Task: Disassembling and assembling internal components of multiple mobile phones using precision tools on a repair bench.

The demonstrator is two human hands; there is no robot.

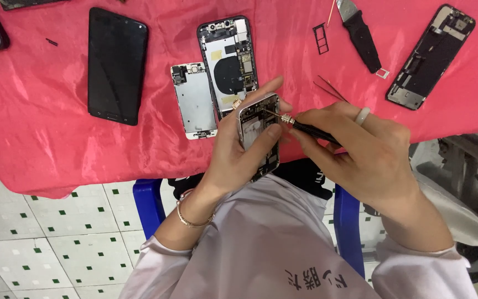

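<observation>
My left hand [233,155] grips an opened phone body [258,133], back removed, held upright over my lap at the edge of the red cloth. My right hand [360,152], wearing a pale ring, holds a thin black screwdriver [311,129] whose metal tip points into the upper part of the phone's inside. A gold bracelet sits on my left wrist.
On the red cloth [40,127] lie a black phone screen [116,65], a small silver phone frame [193,99], an opened phone chassis [229,61], another opened phone [431,55] far right, a black-handled tool [362,34], a SIM tray [320,39] and tweezers [330,88]. Tiled floor lies below left.
</observation>
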